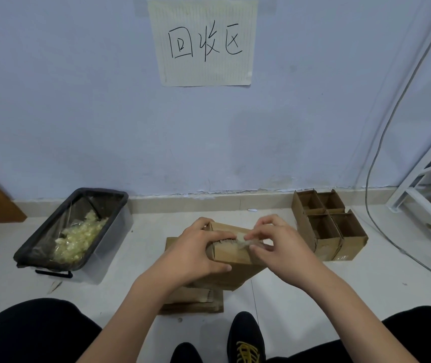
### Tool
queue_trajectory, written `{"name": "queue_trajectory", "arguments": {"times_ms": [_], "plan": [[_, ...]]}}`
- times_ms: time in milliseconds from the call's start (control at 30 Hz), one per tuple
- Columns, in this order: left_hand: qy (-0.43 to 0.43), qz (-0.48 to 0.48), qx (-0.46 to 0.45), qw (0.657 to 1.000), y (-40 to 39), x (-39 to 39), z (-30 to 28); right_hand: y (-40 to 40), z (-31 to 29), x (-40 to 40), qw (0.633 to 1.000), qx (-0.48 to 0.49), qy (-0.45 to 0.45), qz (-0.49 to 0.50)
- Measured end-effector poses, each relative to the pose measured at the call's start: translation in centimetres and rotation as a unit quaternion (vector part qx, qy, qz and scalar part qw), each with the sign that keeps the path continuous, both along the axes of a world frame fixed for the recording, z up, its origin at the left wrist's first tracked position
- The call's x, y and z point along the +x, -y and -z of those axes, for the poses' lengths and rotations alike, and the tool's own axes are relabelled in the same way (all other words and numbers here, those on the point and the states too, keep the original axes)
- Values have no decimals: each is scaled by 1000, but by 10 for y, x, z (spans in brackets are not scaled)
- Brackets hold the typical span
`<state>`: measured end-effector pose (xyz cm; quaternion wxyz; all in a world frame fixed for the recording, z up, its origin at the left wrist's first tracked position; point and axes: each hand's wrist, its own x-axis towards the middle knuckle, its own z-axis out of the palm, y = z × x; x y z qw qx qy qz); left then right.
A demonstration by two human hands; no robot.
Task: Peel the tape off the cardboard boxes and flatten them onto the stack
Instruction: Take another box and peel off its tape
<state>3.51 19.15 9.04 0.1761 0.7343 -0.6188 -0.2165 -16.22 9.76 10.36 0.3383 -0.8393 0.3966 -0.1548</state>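
A small brown cardboard box [231, 254] is held above the stack of flattened cardboard [193, 297] on the floor. My left hand [196, 252] grips the box's left end, fingers over its top edge and thumb underneath. My right hand [274, 247] pinches a crumpled strip of clear tape [243, 241] at the box's upper front edge. Several open, upright boxes [326, 226] stand together at the right, with tape on their lower sides.
A plastic bin lined with a black bag [36, 247] sits at the left, holding a heap of balled-up tape [78, 239]. A paper sign [203, 40] hangs on the wall. A cable [371, 205] and a white metal frame [423, 195] are at the right. My shoe [245, 339] is below the stack.
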Motion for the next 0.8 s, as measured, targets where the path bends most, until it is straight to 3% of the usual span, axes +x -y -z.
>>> {"name": "queue_trajectory", "arguments": {"times_ms": [200, 500, 700, 800], "plan": [[8, 17, 17, 1000, -2, -2, -1, 1, 1, 0, 999, -29, -26, 17], [-10, -1, -4, 1000, -1, 4, -3, 1, 7, 4, 982, 109, 145, 49], [2, 2, 4, 1000, -3, 6, -2, 2, 9, 6, 985, 101, 134, 35], [3, 16, 11, 1000, -2, 4, -1, -1, 8, 5, 997, 25, 66, 29]]}}
